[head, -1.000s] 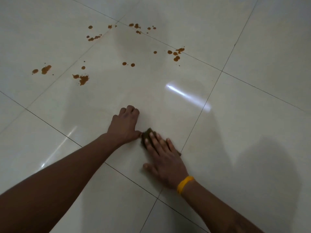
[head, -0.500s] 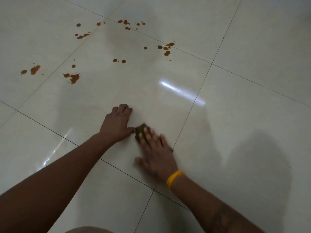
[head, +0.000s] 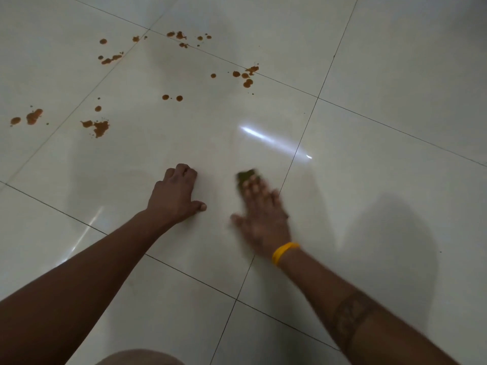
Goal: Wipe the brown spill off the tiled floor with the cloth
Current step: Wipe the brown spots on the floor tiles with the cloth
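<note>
My right hand point(head: 261, 214), with a yellow band on the wrist, lies flat on a dark green cloth point(head: 246, 176) and presses it onto the pale floor tile point(head: 200, 143). Only the cloth's far edge shows beyond my fingertips. The hand is blurred by motion. My left hand point(head: 175, 194) rests on the same tile to the left, fingers curled under, holding nothing. Brown spill drops lie farther away: a splat point(head: 98, 127) at the left, a pair of drops point(head: 172, 98) ahead, a cluster point(head: 246, 75) on the grout line and more drops point(head: 184, 39) at the back.
Glossy pale tiles with dark grout lines fill the view. A bright light streak point(head: 274, 142) reflects just beyond the cloth. My knee point(head: 139, 358) shows at the bottom edge. A dark shadow point(head: 390, 233) falls on the tile at the right.
My right hand has slid the cloth to the right, away from my left hand, which it was touching before. The left hand stays planted.
</note>
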